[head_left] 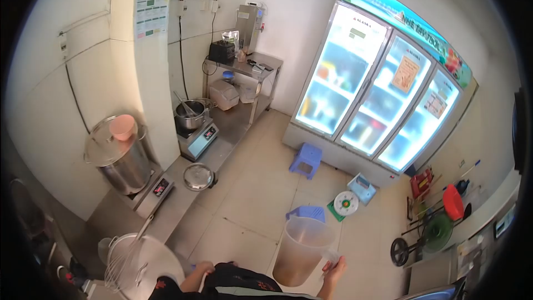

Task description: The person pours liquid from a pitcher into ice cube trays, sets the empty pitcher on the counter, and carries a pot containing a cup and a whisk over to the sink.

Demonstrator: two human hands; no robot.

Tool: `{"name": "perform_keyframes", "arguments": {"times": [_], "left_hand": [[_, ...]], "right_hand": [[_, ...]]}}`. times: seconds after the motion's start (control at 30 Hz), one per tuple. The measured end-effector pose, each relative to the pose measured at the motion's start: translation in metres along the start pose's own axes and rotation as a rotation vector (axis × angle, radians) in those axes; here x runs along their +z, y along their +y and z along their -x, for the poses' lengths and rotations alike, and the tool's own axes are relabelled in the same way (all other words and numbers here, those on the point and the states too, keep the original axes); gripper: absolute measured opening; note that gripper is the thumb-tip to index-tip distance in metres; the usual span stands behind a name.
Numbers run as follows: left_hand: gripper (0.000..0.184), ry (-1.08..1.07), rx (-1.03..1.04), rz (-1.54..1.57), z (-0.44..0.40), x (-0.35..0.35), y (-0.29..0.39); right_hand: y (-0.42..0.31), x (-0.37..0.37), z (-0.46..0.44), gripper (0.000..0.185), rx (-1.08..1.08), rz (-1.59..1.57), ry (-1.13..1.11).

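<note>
My right hand (335, 270) is wrapped round the handle of a large translucent plastic pitcher (304, 244). Brownish liquid shows through its lower part, and the pitcher tilts slightly above the floor. My left hand (204, 268) is low in front of my body with its fingers curled; whether anything is inside them is hidden. To its left stands a large pot with a pale lid (147, 269), with a wire whisk (126, 266) lying across its top.
Along the left wall are a tall steel pot (125, 172) on an induction cooker (158, 189), a smaller pot (190, 116) and a glass lid (199, 176). Blue stools (306, 160) and a dial scale (346, 204) stand on the floor before a lit drinks fridge (383, 83).
</note>
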State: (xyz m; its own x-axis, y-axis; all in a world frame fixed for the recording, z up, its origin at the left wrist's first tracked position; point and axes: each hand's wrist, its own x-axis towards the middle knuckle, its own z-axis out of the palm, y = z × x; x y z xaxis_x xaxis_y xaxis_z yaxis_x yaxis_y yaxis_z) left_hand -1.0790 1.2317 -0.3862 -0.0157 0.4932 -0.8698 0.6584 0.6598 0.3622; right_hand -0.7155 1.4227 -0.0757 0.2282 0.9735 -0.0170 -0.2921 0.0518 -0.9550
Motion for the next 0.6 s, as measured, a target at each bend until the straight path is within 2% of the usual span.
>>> {"name": "perform_keyframes", "arguments": {"times": [0.03, 0.1, 0.13, 0.17, 0.2, 0.23, 0.27, 0.33, 0.43, 0.47, 0.53, 0.57, 0.6], "left_hand": [[0.025, 0.051, 0.013, -0.113, -0.047, -0.036, 0.021], [0.029, 0.155, 0.419, -0.058, -0.065, -0.135, 0.059], [0.029, 0.228, 0.519, -0.372, -0.088, -0.177, 0.076], [0.03, 0.325, 0.229, -0.067, -0.035, -0.227, 0.131], [0.031, 0.414, 0.364, -0.204, -0.042, -0.27, 0.153], [0.032, 0.593, 0.476, -0.154, -0.043, -0.305, 0.172], [0.033, 0.602, 0.439, -0.139, -0.047, -0.341, 0.194], [0.034, 0.749, 0.525, 0.109, -0.066, -0.394, 0.219], [0.034, 0.835, 0.552, 0.235, -0.082, -0.433, 0.228], [0.034, 0.837, 0.53, 0.261, -0.094, -0.435, 0.225], [0.032, 0.735, 0.25, 0.071, -0.12, -0.428, 0.182], [0.031, 0.668, 0.18, 0.026, -0.129, -0.411, 0.158], [0.028, 0.416, -0.038, 0.097, -0.134, -0.399, 0.135]], "right_hand": [[0.0, 0.011, -0.02, 0.033, -0.039, -0.01, 0.017], [-0.008, 0.039, -0.058, 0.035, -0.081, 0.032, 0.016], [-0.008, 0.048, -0.07, 0.036, -0.113, 0.064, 0.021], [-0.003, 0.056, -0.087, 0.036, -0.092, 0.069, 0.035], [0.004, 0.067, -0.109, 0.038, -0.131, 0.124, -0.027], [0.009, 0.082, -0.132, 0.04, -0.176, 0.176, -0.094], [0.017, 0.1, -0.153, 0.04, -0.167, 0.173, -0.093], [0.026, 0.14, -0.203, 0.043, -0.217, 0.337, -0.077], [0.062, 0.193, -0.287, 0.045, -0.164, 0.342, -0.067], [0.064, 0.212, -0.314, 0.045, -0.153, 0.357, -0.094], [0.074, 0.276, -0.368, 0.044, -0.176, 0.389, -0.161], [0.08, 0.302, -0.39, 0.044, -0.15, 0.395, -0.197], [0.086, 0.33, -0.418, 0.042, -0.119, 0.37, -0.307]]}}
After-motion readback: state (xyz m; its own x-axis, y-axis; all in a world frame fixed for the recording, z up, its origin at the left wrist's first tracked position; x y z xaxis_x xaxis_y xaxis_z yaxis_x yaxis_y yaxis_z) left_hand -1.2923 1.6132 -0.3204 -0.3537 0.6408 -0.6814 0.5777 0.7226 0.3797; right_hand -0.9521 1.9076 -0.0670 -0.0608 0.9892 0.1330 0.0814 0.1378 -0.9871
